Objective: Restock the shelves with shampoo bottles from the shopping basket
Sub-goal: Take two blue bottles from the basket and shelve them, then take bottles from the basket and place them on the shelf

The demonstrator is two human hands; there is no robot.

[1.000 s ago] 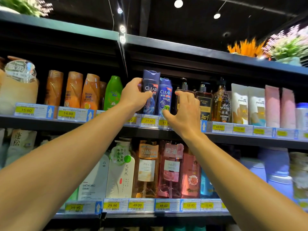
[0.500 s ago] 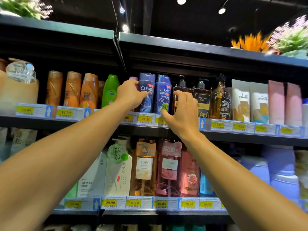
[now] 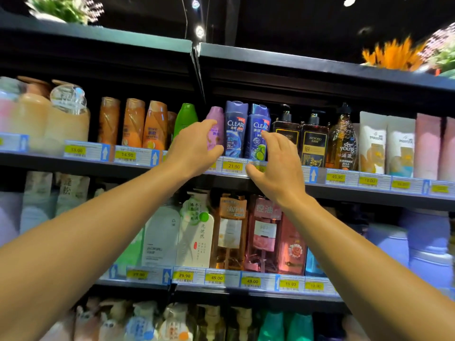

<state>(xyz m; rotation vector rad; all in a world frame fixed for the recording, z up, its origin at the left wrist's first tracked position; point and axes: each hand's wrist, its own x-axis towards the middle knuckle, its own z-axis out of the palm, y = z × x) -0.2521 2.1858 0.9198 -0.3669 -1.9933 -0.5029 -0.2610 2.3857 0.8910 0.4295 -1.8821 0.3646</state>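
Observation:
Two dark blue Clear shampoo bottles stand upright side by side on the upper shelf (image 3: 344, 190), the left one (image 3: 235, 129) and the right one (image 3: 257, 134). My left hand (image 3: 194, 146) hovers just left of them with loosely curved fingers, in front of a purple bottle (image 3: 216, 119), and grips nothing. In front of the right Clear bottle my right hand (image 3: 275, 163) has its fingers spread, the fingertips at the bottle's lower label. No shopping basket is in view.
Orange bottles (image 3: 133, 124) and a green bottle (image 3: 186, 119) stand to the left, dark pump bottles (image 3: 314, 141) and white Pantene tubes (image 3: 373, 143) to the right. The shelf below holds pink and amber bottles (image 3: 262, 232). Yellow price tags (image 3: 234, 166) line the shelf edges.
My left hand let go of the left Clear bottle and drew back to the left, uncovering the purple bottle. My right hand slid down off the right bottle. Both bottles now stand straight.

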